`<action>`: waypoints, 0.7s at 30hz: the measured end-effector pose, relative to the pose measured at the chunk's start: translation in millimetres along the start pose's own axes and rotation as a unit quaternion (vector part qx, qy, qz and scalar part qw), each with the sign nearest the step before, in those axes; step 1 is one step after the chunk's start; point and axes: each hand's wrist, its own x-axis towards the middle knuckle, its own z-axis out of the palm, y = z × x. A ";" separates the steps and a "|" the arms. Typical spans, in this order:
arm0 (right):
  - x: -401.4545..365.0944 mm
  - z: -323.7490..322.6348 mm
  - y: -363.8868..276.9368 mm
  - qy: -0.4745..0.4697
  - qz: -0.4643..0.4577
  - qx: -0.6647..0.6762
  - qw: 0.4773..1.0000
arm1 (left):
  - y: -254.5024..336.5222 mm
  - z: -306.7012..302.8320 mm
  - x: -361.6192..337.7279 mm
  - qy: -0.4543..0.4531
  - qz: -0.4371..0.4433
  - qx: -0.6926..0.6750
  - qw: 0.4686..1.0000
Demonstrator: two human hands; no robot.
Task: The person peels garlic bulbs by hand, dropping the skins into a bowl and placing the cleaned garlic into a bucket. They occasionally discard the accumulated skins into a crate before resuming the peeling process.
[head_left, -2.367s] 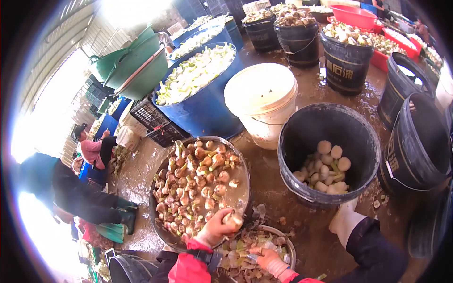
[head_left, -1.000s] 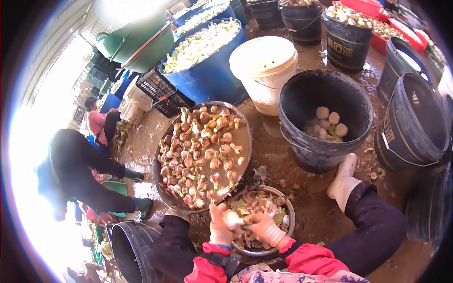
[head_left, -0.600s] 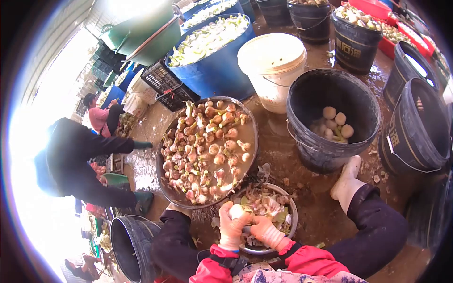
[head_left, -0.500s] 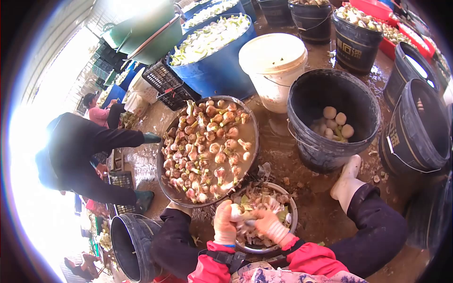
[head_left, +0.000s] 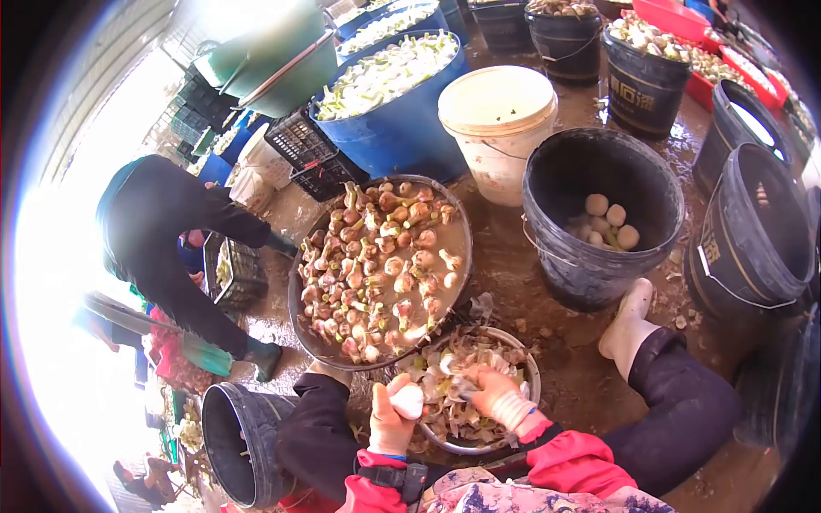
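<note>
My left hand (head_left: 392, 419), in an orange glove, is closed around a white garlic bulb (head_left: 407, 401) stripped of its outer skin. My right hand (head_left: 499, 398), also gloved, is closed above a metal basin (head_left: 534, 385) full of garlic peelings (head_left: 462, 419). Something small and greyish shows at its fingers, too blurred to name. Just beyond lies a wide round tub (head_left: 295, 321) of muddy water, holding many unpeeled garlic bulbs (head_left: 368, 265) with stem stubs.
A black bucket (head_left: 547, 265) with several pale bulbs stands ahead right, beside a lidded white bucket (head_left: 487, 162). Another black bucket (head_left: 235, 445) is by my left leg. Blue tubs (head_left: 385, 141) of cut stems stand behind. At left, a person (head_left: 171, 231) bends over near a crate (head_left: 239, 274).
My left hand has moved down and left with the garlic bulb, away from my right hand. The bending person and the crate at left have shifted.
</note>
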 end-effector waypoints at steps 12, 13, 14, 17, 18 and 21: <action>-9.3 17.0 -44.9 0.002 0.028 0.208 0.978 | -12.2 28.6 1.3 -0.030 0.410 0.558 0.721; -8.8 19.2 -42.7 0.020 0.020 0.240 0.970 | -12.2 31.6 -0.5 -0.028 0.399 0.529 0.749; -7.6 15.9 -42.2 0.021 0.020 0.241 0.970 | -10.1 33.9 -0.5 -0.029 0.399 0.530 0.748; 0.7 20.1 -18.6 -0.010 0.086 0.468 0.879 | -13.0 30.5 9.1 -0.117 0.101 -0.021 0.988; 1.7 16.7 -18.0 -0.013 0.084 0.468 0.880 | 0.3 38.7 5.6 -0.094 0.009 -0.082 0.992; 3.3 -14.0 -31.3 -0.036 0.039 0.693 0.719 | -7.3 13.3 20.7 -0.009 -0.006 -0.157 0.988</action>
